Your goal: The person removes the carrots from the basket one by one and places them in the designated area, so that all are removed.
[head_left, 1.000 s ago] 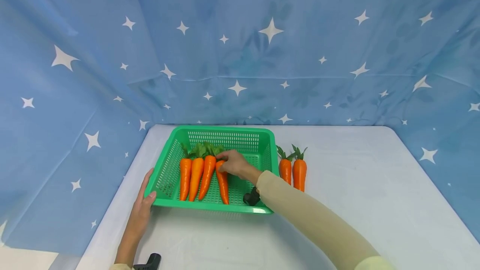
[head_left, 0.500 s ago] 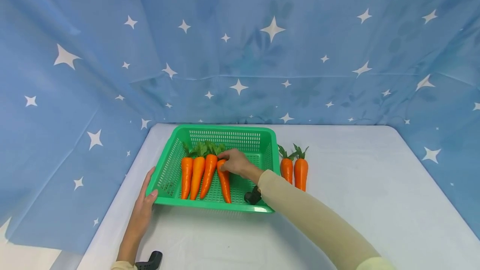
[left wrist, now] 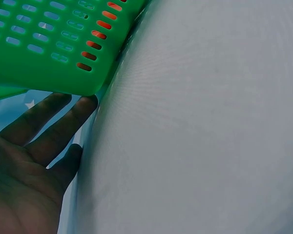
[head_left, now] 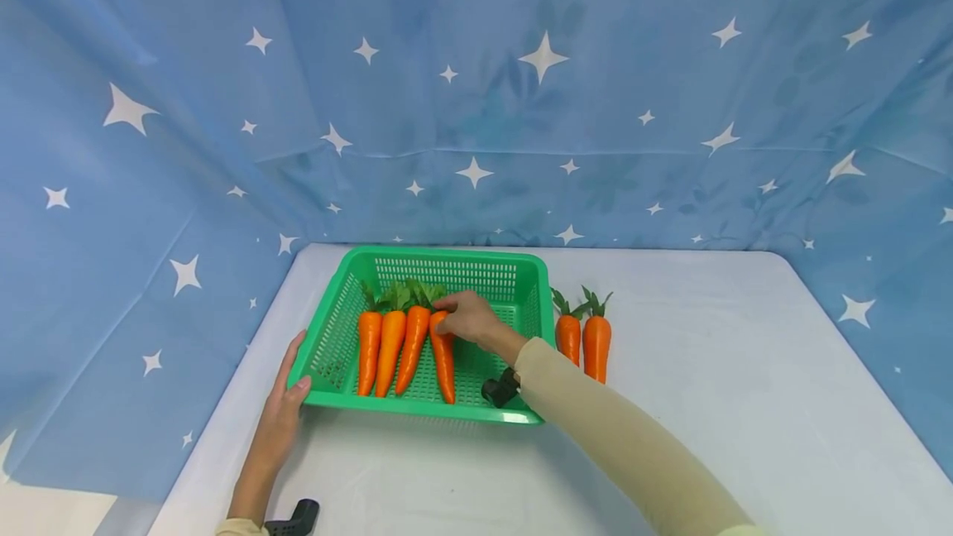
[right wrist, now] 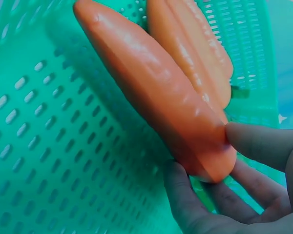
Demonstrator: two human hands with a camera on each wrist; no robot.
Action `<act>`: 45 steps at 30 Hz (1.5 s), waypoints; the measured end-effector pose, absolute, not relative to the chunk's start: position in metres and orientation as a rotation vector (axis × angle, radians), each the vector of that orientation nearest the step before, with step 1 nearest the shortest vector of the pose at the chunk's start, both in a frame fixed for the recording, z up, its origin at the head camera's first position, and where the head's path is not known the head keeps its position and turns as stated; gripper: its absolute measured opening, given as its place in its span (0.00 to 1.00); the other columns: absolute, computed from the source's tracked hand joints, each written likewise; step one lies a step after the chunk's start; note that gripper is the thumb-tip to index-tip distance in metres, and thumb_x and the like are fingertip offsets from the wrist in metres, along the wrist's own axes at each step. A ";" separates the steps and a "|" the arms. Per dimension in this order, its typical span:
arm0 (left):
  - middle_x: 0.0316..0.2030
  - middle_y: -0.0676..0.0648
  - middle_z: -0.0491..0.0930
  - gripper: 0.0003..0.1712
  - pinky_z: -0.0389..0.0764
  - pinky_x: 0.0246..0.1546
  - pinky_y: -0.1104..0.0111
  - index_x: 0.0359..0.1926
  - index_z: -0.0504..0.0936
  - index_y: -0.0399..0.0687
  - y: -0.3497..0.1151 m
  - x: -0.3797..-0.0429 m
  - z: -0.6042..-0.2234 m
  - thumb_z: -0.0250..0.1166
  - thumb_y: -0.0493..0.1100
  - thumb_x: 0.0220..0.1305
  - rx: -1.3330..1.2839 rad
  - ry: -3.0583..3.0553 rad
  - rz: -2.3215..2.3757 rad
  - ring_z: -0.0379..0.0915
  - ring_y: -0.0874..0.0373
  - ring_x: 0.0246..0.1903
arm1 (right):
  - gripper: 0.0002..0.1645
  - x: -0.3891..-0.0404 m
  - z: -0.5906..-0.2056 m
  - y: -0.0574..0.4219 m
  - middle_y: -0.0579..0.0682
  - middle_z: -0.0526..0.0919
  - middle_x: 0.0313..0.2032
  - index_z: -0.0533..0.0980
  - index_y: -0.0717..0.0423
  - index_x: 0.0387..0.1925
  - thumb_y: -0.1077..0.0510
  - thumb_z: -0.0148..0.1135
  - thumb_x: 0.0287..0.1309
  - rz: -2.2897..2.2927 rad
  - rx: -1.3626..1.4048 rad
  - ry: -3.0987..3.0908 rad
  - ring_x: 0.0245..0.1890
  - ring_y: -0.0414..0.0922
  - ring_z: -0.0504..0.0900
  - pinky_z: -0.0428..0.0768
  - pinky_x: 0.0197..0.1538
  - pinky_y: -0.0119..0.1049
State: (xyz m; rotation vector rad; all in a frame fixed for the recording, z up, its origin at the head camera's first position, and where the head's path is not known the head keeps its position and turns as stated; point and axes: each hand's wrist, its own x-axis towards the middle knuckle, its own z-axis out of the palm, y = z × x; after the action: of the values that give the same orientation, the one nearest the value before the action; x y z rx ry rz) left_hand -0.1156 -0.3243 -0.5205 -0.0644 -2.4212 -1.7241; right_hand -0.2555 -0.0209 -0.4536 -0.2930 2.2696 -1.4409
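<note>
A green slatted plastic basket (head_left: 417, 412) stands on the white table with a row of orange carrots inside, their leafy tops toward the back. My right hand (head_left: 472, 323) reaches in from the right and pinches the rightmost carrot (head_left: 443, 366) near its leafy end. In the right wrist view, my thumb and fingers sit on both sides of this carrot's thick end (right wrist: 205, 156); its leaves are mostly hidden. At the basket's front left corner, my left hand (head_left: 283, 404) rests with fingers extended along the side. The left wrist view shows its fingertips touching the corner from outside.
Two more carrots, a left one (head_left: 568, 339) and a right one (head_left: 596, 346), lie on the table just right of the basket, partly behind my right sleeve (head_left: 610, 420). A blue curtain (head_left: 476, 106) with white stars hangs behind the table.
My right hand has shifted slightly toward the back, and the top of the pinched carrot has moved with it. My left hand stays at the basket corner.
</note>
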 end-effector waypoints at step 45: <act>0.86 0.49 0.41 0.37 0.40 0.74 0.36 0.88 0.48 0.68 -0.322 -0.115 -0.521 0.44 0.49 0.83 -0.046 -2.419 -1.726 0.35 0.44 0.83 | 0.31 -0.262 -0.422 0.003 0.62 0.81 0.64 0.76 0.64 0.72 0.66 0.69 0.69 -1.801 -0.190 1.981 0.58 0.57 0.85 0.80 0.62 0.55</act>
State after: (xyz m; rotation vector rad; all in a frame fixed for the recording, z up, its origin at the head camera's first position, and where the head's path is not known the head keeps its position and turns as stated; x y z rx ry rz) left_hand -0.1151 -0.3224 -0.5207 -0.0462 -2.4193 -1.7264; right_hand -0.2621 0.0028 -0.4215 -0.1905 1.9809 -1.8013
